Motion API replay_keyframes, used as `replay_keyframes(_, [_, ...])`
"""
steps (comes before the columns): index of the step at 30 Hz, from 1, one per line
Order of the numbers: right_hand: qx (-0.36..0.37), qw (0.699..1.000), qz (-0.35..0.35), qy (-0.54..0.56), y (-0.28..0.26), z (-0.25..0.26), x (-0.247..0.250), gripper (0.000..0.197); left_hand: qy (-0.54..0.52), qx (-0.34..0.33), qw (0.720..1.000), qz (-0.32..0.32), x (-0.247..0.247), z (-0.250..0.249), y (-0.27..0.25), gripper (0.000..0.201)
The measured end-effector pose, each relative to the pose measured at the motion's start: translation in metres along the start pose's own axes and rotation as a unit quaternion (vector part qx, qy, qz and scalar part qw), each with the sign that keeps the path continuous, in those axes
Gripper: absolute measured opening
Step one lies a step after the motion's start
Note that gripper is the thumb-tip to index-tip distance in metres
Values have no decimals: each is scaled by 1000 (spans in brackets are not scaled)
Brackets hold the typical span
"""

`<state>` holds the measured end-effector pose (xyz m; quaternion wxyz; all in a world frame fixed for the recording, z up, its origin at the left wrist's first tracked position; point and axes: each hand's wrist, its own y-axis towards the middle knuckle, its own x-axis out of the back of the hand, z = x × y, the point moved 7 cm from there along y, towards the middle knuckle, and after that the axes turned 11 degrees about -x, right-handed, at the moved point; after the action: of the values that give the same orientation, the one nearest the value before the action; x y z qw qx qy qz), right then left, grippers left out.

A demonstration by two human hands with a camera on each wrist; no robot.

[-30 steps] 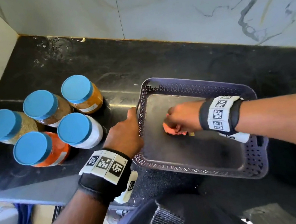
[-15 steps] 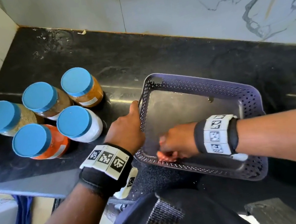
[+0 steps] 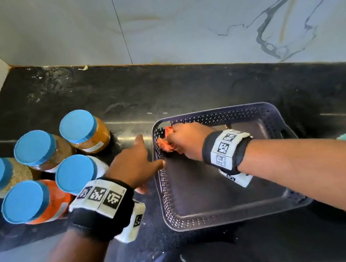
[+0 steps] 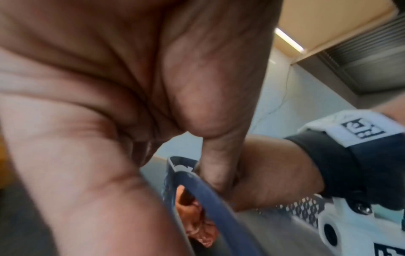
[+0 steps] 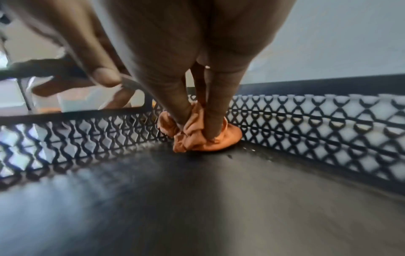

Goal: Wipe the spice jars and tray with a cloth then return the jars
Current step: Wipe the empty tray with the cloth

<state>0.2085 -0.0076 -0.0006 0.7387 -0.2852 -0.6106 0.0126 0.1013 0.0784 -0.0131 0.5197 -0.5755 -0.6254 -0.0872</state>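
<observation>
Scrubbing right into the far-left corner of the tray (image 3: 236, 213), the right hand (image 3: 188, 141) has its grip bunched on the orange cloth (image 3: 165, 146), fingertips (image 5: 184, 117) driving the wad down where floor meets lattice wall. That's where grime would collect, I'd say, so the cloth is balled small to reach it. Over on the left, the left hand (image 3: 133, 166) steadies the tray: fingers hooked over the left rim, thumb pointing away across the worktop (image 3: 183, 88), likely so the tray won't skid under the rubbing. The five blue-lidded spice jars (image 3: 39, 171) stand clustered on the worktop left of the tray, well out of the wiping, not yet returned. The right wrist view shows what the head view hides: the cloth pressed flat against the tray floor, tight in the corner. The left wrist view catches a finger curled over the rim, the cloth peeking through a handle slot.
</observation>
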Motion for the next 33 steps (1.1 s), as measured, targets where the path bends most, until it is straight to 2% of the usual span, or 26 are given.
replay_keyframes(5, [21, 998, -16, -54, 18, 16, -3, 28, 64, -61, 995, -38, 4, -27, 32, 45])
replay_keyframes(9, [-6, 993, 3, -114, 9, -20, -8, 28, 38, -67, 995, -61, -8, -22, 31, 42])
replay_keyframes(12, [-50, 992, 58, -102, -14, -66, -21, 15, 24, -51, 995, -84, -11, -19, 30, 31])
replay_keyframes(13, [-71, 988, 83, -110, -24, -83, -24, 14, 22, -45, 995, -85, -13, -18, 30, 27])
replay_keyframes(15, [-158, 976, 125, -78, -42, -121, -27, 18, 19, -43, 995, -83, -15, -19, 29, 24])
replay_keyframes(17, [-234, 962, 134, -49, -53, -152, -27, 22, 20, -45, 995, -83, -14, -21, 27, 25])
replay_keyframes(20, [-314, 946, 85, -8, -57, -174, -25, 11, 17, -47, 996, -75, -14, -22, 25, 25])
replay_keyframes(23, [-374, 926, 31, 33, -53, -172, -22, 31, 9, -50, 996, -69, -16, -22, 25, 22])
replay_keyframes(25, [-367, 927, 39, 72, -40, -148, -23, 25, 1, -48, 997, -63, -16, -22, 25, 20])
replay_keyframes(27, [-320, 941, 41, 104, -18, -108, -20, 11, -3, -51, 997, -58, -15, -22, 27, 20])
replay_keyframes(31, [-148, 985, 21, 82, 18, -19, -13, 22, 2, -62, 997, -56, -14, -25, 25, 25])
replay_keyframes(33, [-85, 995, -1, 50, 22, 7, -12, 21, -1, -51, 997, -60, -15, -27, 24, 28])
